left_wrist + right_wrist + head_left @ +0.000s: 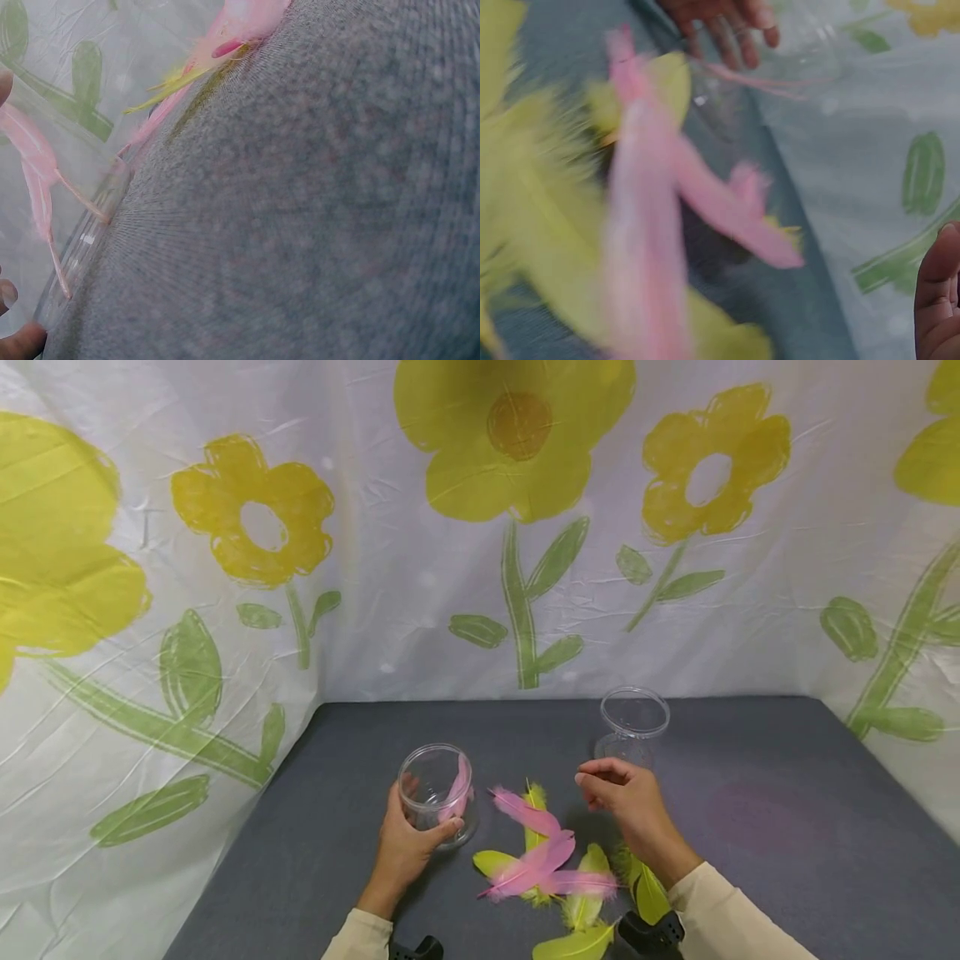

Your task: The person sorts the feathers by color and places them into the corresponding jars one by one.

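In the head view my left hand grips a clear round jar, its thumb along the near side. Pink feathers stand inside that jar; the left wrist view shows their quills down at the jar's bottom. My right hand hovers over the right side of the feather pile, fingers loosely bent and thumb near the index finger, with nothing visible between them. Below and left of it lie loose pink feathers crossed over yellow-green feathers. The right wrist view has pink feathers blurred in front.
Behind the right hand stands a second clear round container, its lower part partly covered by the fingers. More yellow-green feathers lie at the near edge of the grey tabletop. A white flower-printed cloth hangs around the table.
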The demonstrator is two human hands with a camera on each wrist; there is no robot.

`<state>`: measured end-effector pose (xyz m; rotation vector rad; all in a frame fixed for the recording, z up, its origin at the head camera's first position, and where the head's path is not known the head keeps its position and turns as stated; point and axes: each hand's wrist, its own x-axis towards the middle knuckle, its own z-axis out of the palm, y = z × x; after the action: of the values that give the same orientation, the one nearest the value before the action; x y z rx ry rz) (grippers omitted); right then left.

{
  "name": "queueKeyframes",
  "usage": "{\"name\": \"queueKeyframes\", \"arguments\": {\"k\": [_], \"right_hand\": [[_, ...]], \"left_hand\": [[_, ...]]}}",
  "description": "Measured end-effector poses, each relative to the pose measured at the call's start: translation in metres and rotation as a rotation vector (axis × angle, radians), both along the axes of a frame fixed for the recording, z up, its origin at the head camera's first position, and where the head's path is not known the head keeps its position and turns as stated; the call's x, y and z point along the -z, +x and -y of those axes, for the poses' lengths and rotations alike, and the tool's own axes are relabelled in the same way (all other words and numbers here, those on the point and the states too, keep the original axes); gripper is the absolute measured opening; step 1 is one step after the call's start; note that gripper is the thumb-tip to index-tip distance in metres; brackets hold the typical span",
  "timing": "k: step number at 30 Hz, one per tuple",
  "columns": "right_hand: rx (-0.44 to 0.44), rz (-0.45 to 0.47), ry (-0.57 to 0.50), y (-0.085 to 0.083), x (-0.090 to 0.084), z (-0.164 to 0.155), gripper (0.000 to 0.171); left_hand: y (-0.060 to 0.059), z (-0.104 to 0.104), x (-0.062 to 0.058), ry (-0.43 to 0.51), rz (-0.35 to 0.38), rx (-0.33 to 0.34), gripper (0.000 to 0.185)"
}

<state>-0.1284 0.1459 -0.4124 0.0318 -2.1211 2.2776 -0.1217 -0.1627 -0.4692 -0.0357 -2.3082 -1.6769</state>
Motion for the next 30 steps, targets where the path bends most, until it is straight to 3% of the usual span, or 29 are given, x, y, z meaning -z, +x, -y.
{"name": "queueKeyframes", "arguments": {"k": [11,21,30], "right_hand": [[-0.004,0.081,0.084,0.005,0.028,0.001,0.024],[-0.138,0.092,0.312,0.009,0.039,0.004,0.019],[-0.195,0.114,0.305,0.012,0.043,0.009,0.011]], "left_hand": [[0.001,0.000,-0.001,-0.010,0.001,0.006,0.101],[0.000,0.000,0.000,0.000,0.004,0.005,0.101],[0.001,-0.001,-0.002,0.008,0.006,0.005,0.102]]}}
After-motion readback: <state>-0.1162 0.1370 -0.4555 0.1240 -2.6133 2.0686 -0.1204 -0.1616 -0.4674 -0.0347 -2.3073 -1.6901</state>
